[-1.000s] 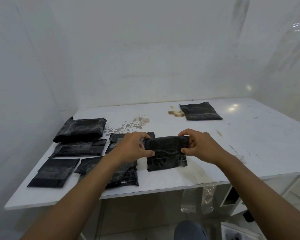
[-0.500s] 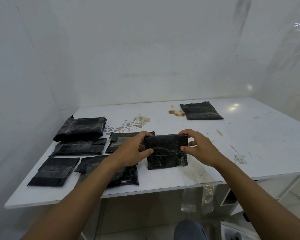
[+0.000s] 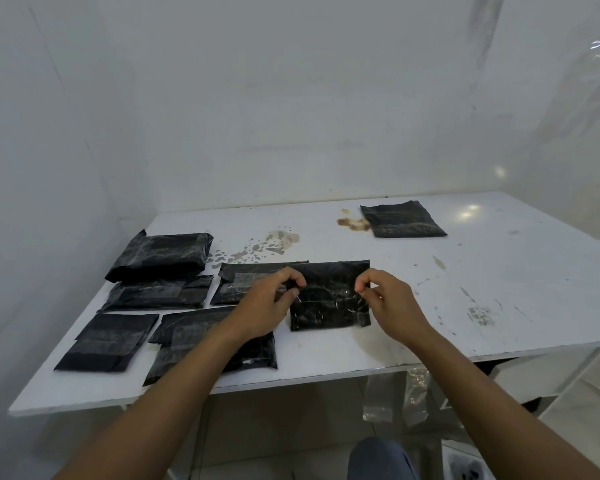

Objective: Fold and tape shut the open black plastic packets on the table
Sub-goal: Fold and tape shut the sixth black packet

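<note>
The left forearm (image 3: pixel 194 375) hides part of the nearest packet (image 3: pixel 257 355). What the fingers (image 3: pixel 293 276) pinch is too faint to tell

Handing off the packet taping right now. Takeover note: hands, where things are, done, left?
Left hand and right hand: each pinches an end of what looks like a clear tape strip stretched across the folded packet, which lies flat at the front centre of the table.
A group of packets lies to its left, several with tape patches showing; a lone packet sits far right beside a brown stain.
Done: centre packet folded.
Left: press the tape down, then check the lone packet; its seal cannot be told from here.
</note>
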